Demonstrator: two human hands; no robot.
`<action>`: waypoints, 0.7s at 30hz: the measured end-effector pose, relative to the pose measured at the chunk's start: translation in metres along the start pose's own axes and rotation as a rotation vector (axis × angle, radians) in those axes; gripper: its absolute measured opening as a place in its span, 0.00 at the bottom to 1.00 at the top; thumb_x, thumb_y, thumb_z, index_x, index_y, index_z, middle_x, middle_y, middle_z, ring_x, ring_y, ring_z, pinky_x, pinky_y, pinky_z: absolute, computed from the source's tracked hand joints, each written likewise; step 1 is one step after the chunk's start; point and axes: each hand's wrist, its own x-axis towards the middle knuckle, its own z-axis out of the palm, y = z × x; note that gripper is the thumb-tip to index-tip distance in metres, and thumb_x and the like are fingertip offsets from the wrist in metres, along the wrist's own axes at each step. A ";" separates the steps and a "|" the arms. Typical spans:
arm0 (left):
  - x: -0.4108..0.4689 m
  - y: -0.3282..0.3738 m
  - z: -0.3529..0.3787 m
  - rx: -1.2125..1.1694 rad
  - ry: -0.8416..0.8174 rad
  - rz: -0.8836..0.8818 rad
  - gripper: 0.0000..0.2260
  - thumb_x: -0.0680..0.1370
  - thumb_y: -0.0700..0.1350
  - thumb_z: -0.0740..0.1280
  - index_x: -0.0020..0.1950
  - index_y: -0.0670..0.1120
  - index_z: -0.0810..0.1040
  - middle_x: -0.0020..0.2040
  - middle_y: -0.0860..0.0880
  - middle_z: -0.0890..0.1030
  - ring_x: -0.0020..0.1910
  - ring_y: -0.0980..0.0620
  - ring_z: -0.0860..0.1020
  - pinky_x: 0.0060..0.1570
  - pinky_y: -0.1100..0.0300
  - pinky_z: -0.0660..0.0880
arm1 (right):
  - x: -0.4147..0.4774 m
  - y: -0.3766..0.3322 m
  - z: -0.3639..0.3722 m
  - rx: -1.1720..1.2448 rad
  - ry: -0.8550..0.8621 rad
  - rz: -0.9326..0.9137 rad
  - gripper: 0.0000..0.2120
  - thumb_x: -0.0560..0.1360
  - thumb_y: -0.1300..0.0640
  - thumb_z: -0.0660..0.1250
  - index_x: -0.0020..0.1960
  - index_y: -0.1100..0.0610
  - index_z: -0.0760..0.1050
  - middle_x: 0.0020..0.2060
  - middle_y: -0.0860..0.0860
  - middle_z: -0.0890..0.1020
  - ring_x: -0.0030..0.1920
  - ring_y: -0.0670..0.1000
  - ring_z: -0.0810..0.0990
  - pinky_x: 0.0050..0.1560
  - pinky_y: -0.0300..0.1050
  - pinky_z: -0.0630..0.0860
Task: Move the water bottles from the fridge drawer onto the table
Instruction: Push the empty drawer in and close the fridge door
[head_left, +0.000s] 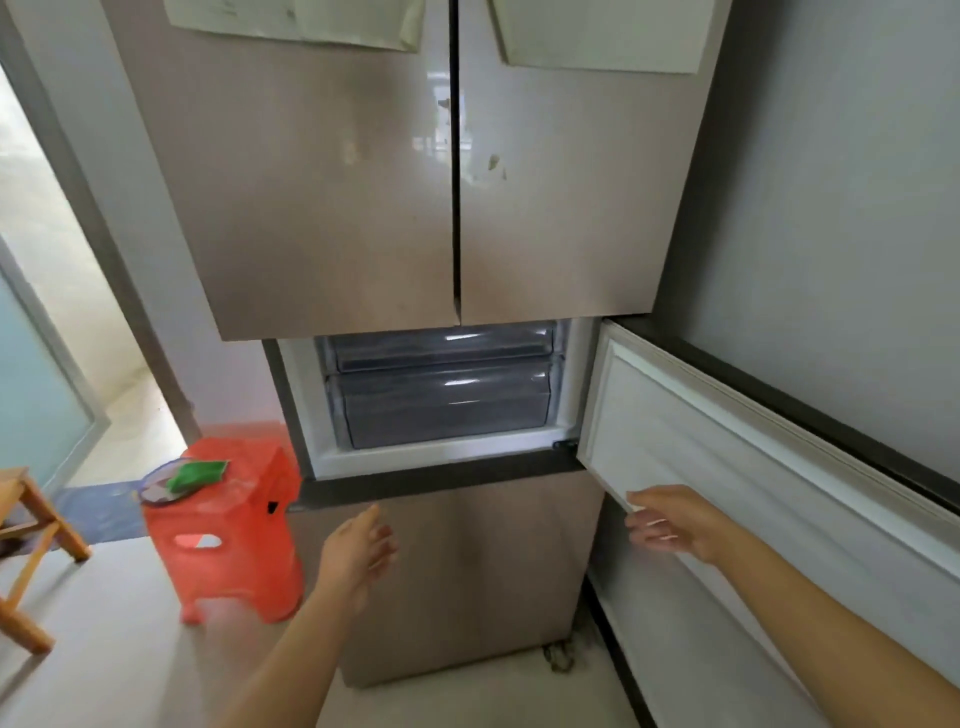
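A tall beige fridge (332, 208) fills the view. Its middle compartment door (727, 467) is swung open to the right. Inside sit two translucent grey drawers, an upper drawer (441, 348) and a lower drawer (447, 410), both pushed in. I cannot make out any water bottles through their fronts. My right hand (665, 525) is at the lower inner edge of the open door, fingers loosely extended. My left hand (358, 545) hovers with relaxed fingers in front of the closed bottom fridge panel, below the drawers, holding nothing.
A red plastic stool (234, 530) stands left of the fridge, with a green sponge (197, 475) and a small dish on it. A wooden stool (31, 535) is at the far left by a doorway. A grey wall lies behind the open door.
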 end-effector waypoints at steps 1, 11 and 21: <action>-0.010 -0.002 -0.007 0.003 -0.010 0.012 0.06 0.79 0.44 0.61 0.41 0.47 0.71 0.36 0.47 0.75 0.21 0.56 0.75 0.33 0.60 0.68 | -0.020 0.005 -0.001 -0.004 0.027 -0.014 0.06 0.75 0.56 0.66 0.47 0.58 0.73 0.41 0.57 0.79 0.38 0.53 0.78 0.34 0.39 0.74; -0.108 -0.042 0.014 0.170 -0.242 0.027 0.07 0.78 0.39 0.61 0.40 0.43 0.72 0.33 0.45 0.72 0.30 0.51 0.70 0.32 0.59 0.67 | -0.196 0.046 -0.075 -0.406 0.667 -0.448 0.08 0.76 0.60 0.64 0.53 0.61 0.76 0.45 0.53 0.77 0.46 0.53 0.75 0.51 0.45 0.70; -0.169 -0.077 0.048 0.248 -0.265 0.064 0.08 0.78 0.39 0.61 0.39 0.43 0.72 0.36 0.45 0.75 0.31 0.50 0.71 0.30 0.61 0.68 | -0.232 0.099 -0.206 -1.163 0.772 -0.100 0.28 0.75 0.47 0.60 0.73 0.51 0.58 0.70 0.55 0.65 0.67 0.59 0.65 0.62 0.51 0.69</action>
